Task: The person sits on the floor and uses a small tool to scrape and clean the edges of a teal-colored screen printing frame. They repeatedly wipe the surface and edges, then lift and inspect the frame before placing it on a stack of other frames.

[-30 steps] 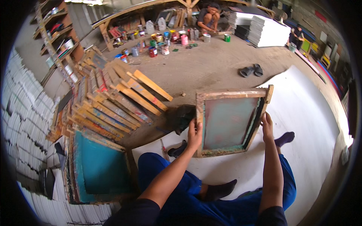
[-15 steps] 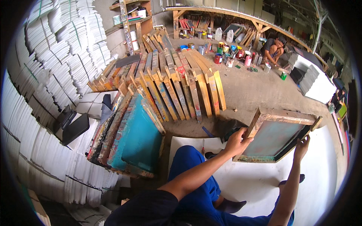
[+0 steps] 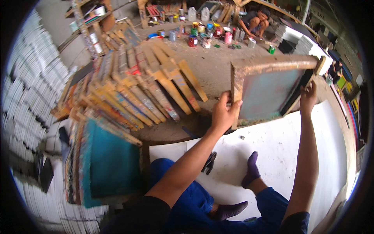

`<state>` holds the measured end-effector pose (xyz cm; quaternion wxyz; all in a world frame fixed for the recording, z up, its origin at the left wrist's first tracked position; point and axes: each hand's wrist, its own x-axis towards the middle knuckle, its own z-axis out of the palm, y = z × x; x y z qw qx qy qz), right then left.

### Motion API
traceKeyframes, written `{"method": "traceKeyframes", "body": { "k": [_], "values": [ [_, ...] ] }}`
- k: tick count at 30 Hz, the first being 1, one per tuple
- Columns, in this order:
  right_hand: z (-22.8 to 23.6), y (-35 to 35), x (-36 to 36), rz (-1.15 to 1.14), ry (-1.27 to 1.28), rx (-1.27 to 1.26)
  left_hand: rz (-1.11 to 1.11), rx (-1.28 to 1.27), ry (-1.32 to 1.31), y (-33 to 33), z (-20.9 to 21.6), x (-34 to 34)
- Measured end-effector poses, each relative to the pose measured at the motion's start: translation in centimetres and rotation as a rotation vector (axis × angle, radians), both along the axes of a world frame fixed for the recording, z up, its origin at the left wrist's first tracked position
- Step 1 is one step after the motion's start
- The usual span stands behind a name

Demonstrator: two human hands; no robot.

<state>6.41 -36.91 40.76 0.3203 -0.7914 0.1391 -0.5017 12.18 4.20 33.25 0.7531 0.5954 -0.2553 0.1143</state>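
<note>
A screen-printing frame, paint-stained wood around a greyish-teal mesh, is held up in front of me, tilted nearly upright. My left hand grips its left side, the thumb on the near face. At the opposite side my right hand has its fingers closed on the edge, beside a wooden strip that sticks up past the corner. Below lies a white sheet on the floor. A black clamp-like tool rests on it beside my knee.
Used frames lean in a row ahead-left. Nearer stands a teal-coated screen against others. Stacked white sheets line the left. Paint cans and a crouching person are farther off. My socked feet rest on the white sheet.
Both hands have raised the frame farther away, and it stands more upright. My view has shifted right, uncovering more white sheet, one foot and the black tool.
</note>
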Motion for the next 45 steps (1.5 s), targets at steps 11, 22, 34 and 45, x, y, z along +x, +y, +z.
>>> {"method": "traceKeyframes", "body": {
  "k": [11,22,34,45],
  "values": [
    [-5.9,-6.4,25.5,0.049,-0.073,0.089,-0.008,0.015,0.062,-8.7,-4.5,20.5],
    [-8.4,0.1,40.9,0.492,0.020,0.299,0.141,0.119,0.208,-5.6,-7.7,21.2],
    [-12.1,20.8,56.3,1.040,0.123,0.374,0.737,0.622,0.052,-2.0,-9.5,18.3],
    [-11.1,28.3,52.3,1.098,0.270,0.244,0.667,0.442,0.310,-1.4,-10.1,17.5]
  ]
}}
